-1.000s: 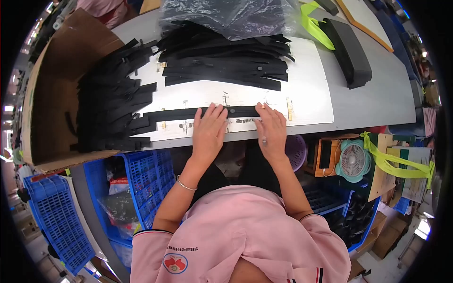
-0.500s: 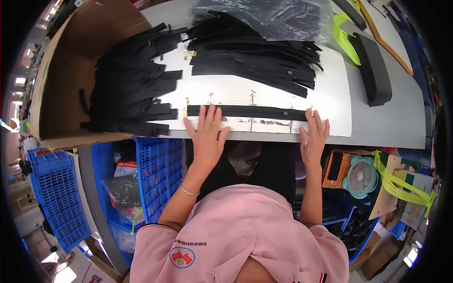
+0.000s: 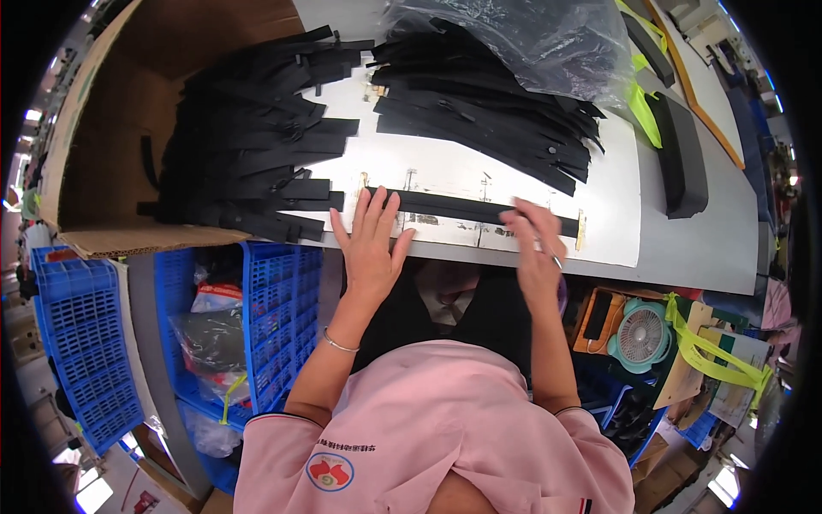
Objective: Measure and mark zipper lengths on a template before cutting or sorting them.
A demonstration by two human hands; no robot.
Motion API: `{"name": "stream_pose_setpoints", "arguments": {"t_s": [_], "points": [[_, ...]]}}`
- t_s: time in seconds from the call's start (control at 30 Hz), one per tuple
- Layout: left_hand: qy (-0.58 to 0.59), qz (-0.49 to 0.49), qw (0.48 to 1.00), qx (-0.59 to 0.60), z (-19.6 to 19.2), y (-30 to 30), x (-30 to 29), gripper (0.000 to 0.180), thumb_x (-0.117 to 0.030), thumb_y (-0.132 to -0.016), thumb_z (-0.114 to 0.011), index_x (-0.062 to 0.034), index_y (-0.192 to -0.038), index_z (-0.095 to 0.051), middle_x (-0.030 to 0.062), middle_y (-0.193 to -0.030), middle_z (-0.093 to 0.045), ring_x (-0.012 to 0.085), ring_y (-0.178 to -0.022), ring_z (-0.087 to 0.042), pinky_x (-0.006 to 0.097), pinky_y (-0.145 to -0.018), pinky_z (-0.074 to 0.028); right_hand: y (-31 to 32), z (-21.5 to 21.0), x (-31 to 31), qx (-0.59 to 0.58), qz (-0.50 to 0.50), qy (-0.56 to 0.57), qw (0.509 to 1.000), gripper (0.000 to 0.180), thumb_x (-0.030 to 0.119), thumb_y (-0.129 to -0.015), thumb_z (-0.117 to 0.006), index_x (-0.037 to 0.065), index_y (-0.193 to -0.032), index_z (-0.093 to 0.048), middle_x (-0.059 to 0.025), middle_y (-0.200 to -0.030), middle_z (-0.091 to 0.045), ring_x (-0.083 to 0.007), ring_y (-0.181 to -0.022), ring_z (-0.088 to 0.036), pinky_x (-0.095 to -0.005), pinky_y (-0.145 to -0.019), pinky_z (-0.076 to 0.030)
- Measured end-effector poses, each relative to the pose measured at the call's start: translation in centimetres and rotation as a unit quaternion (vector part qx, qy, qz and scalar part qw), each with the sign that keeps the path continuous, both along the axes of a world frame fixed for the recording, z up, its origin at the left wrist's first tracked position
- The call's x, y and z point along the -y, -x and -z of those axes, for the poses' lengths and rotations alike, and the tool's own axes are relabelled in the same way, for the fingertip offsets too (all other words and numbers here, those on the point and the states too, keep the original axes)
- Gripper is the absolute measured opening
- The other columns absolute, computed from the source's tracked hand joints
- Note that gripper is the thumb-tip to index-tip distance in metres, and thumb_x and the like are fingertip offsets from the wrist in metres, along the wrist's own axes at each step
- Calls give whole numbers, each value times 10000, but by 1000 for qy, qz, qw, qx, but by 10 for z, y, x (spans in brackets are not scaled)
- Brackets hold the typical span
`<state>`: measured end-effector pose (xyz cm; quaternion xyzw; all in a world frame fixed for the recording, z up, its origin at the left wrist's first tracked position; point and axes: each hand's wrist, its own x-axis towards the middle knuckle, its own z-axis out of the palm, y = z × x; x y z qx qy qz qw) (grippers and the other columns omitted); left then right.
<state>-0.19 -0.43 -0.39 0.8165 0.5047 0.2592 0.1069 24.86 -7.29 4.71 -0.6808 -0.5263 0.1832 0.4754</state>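
Observation:
A single black zipper [image 3: 454,206] lies straight across a white board [image 3: 612,244] with dark marks on it, near the table's front edge. On the zipper's left end my left hand [image 3: 370,240] rests flat, fingers stretched and spread. My right hand [image 3: 538,248], slightly blurred, is over the right part of the zipper with its fingertips at the tape. It is closed round a slim silvery pen-like tool [image 3: 556,260], whose end sticks out at the palm. The zipper's slider does not show; the right hand covers that stretch.
A pile of black zippers [image 3: 248,141] spills from a cardboard box [image 3: 94,163] at left. More zippers [image 3: 488,103] lie behind the board's middle, under clear plastic [image 3: 548,43]. A dark block [image 3: 681,163] stands at right. Below are blue baskets [image 3: 282,325] and a small fan [image 3: 642,336].
My right hand has moved left along the zipper from its right end, uncovering that end. My left hand stays on the left end. The whole view has shifted and turned a little.

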Motion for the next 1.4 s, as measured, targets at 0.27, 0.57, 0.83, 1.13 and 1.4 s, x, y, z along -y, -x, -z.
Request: {"name": "stream_pose_setpoints", "arguments": {"t_s": [0.27, 0.57, 0.83, 1.13, 1.4], "points": [[15, -8, 1000, 14, 0, -1, 1, 589, -296, -950, -724, -110, -1483, -556, 94, -1559, -510, 296, -1512, -388, 641, -1231, -78, 78, 32, -80, -165, -100, 33, 981, 171, 109, -1005, -671, -38, -1063, -737, -77, -975, -749, -116, -779, -660, -240, -713, -518], [11, -5, 999, 43, -1, 1, 1, 588, -283, -938, -735, -93, -1468, -566, 101, -1551, -519, 312, -1498, -412, 638, -1231, -81, 86, 37, -84, -104, -115, 46, 987, 188, 105, -1017, -667, -67, -1059, -732, -79, -1002, -756, -114, -794, -681, -240, -734, -542], [13, -6, 999, 37, -1, 1, 1, 584, -296, -941, -730, -98, -1466, -570, 97, -1551, -520, 302, -1508, -399, 632, -1234, -74, 85, 42, -85, -58, -92, 14, 994, 173, 143, -985, -690, -19, -1019, -741, -126, -962, -768, -224, -762, -729, -300, -689, -550], [13, -8, 1000, 23, -1, -2, 1, 584, -282, -936, -734, -106, -1469, -572, 87, -1551, -523, 294, -1509, -397, 625, -1238, -67, 79, 43, -81, -83, -161, 23, 983, 187, 165, -964, -704, -7, -927, -768, -94, -880, -777, -207, -680, -720, -288, -619, -535], [1, -10, 1000, 9, 1, -1, 1, 577, -273, -918, -754, -89, -1438, -586, 95, -1534, -531, 312, -1493, -415, 652, -1228, -84, 66, 28, -69, -114, -174, 9, 978, 201, 133, -969, -681, -27, -873, -754, -109, -846, -766, -200, -675, -712, -285, -619, -528]]}}
